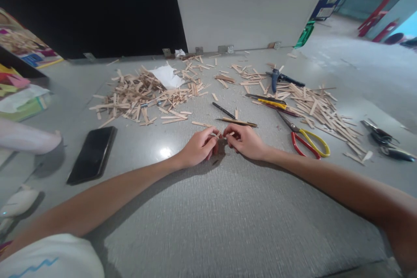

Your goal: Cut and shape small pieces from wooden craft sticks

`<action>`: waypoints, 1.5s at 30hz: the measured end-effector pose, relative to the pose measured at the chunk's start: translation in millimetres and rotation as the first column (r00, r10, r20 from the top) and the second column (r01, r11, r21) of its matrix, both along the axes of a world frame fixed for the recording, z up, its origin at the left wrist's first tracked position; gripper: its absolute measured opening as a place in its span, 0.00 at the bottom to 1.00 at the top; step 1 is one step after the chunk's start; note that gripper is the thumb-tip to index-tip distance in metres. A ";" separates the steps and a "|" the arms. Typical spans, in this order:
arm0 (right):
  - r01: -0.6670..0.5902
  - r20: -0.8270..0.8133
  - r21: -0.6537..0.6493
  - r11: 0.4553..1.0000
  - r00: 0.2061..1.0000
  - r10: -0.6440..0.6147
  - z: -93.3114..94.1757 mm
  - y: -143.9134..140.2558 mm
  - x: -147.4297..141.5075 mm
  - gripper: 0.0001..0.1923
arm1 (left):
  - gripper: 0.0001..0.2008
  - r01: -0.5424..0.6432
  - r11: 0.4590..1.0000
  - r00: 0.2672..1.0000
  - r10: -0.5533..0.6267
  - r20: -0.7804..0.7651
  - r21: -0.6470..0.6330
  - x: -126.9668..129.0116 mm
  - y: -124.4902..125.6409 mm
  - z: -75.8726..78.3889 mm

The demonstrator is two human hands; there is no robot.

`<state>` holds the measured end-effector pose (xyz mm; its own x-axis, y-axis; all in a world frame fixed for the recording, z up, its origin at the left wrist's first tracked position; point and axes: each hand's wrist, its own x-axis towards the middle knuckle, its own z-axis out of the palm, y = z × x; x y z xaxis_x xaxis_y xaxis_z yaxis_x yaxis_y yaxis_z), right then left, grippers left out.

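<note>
Just above the grey table (234,213), your left hand (202,145) pinches a small wooden piece (219,136), seemingly steadying it for your right hand, (246,141) closed on its other end, with scissors (295,129) lying within reach.

At the left of the frame, a dark phone (92,155) is laid flat. A rounded white object (20,202) is seen at the lower left edge. The top is filled by a black panel (91,11) and a pale grey panel (250,6), set side by side. Green plastic (305,34), a blue box (329,2) and red objects (378,17) are seen at upper right.
</note>
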<state>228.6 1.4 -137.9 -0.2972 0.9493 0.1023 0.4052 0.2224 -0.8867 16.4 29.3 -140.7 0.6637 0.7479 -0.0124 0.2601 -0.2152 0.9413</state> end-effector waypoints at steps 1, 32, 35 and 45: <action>-0.002 -0.001 0.004 1.000 1.000 0.002 0.4 -0.2 0.1 0.05 | 0.05 0.001 1.000 1.000 -0.001 -0.001 -0.001 -0.1 -0.1 0.2; 0.015 -0.211 -0.050 0.999 0.977 -0.026 -2.1 -2.7 0.3 0.15 | 0.16 0.022 0.999 1.000 -0.022 0.006 0.037 -0.4 -0.7 5.1; 0.015 -0.217 -0.066 0.998 0.976 -0.029 -2.2 -2.6 0.4 0.15 | 0.17 0.026 0.999 1.000 -0.027 0.008 0.037 -0.2 -0.5 4.9; 0.022 -0.283 -0.039 0.999 0.959 -0.032 -5.7 -2.1 1.8 0.17 | 0.22 0.041 0.998 0.999 -0.042 0.007 0.038 -1.4 -0.4 4.3</action>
<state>230.5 -0.7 -143.6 -0.2346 0.9611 0.1454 0.1421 0.1819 -0.9730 15.0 28.9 -136.4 0.6940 0.7196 0.0208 0.2429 -0.2613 0.9342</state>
